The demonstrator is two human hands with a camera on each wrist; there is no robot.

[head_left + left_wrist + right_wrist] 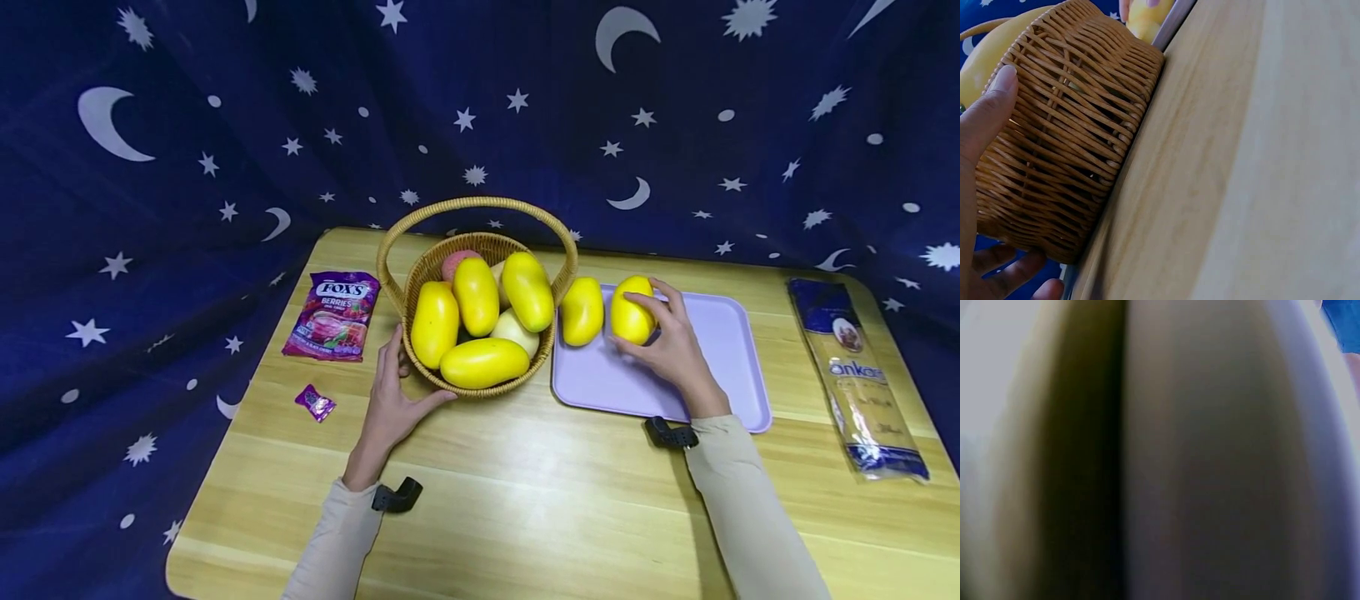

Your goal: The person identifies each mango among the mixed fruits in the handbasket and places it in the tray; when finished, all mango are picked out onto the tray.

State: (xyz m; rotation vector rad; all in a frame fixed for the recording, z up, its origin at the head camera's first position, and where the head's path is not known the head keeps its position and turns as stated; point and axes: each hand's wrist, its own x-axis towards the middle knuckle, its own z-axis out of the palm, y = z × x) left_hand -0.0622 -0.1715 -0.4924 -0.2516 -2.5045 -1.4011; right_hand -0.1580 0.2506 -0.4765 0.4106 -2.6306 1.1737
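Note:
A wicker basket (487,242) with a tall handle holds several yellow mangoes (484,363), a pink fruit (459,263) and pale round fruit (516,332). My left hand (390,408) rests against its lower left side, thumb and fingers spread; the left wrist view has the thumb on the weave (1066,125). My right hand (671,346) pinches a mango (632,310) between thumb and fingers at the lilac tray (720,333). Another mango (582,312) lies by the tray's left end, next to the basket. The right wrist view is blurred.
At the left lie a purple candy bag (333,317) and a small wrapped candy (315,402). A pasta packet (858,379) lies on the wooden table (510,500) at the far right. Behind the table hangs a dark blue cloth (420,100) with moons and stars.

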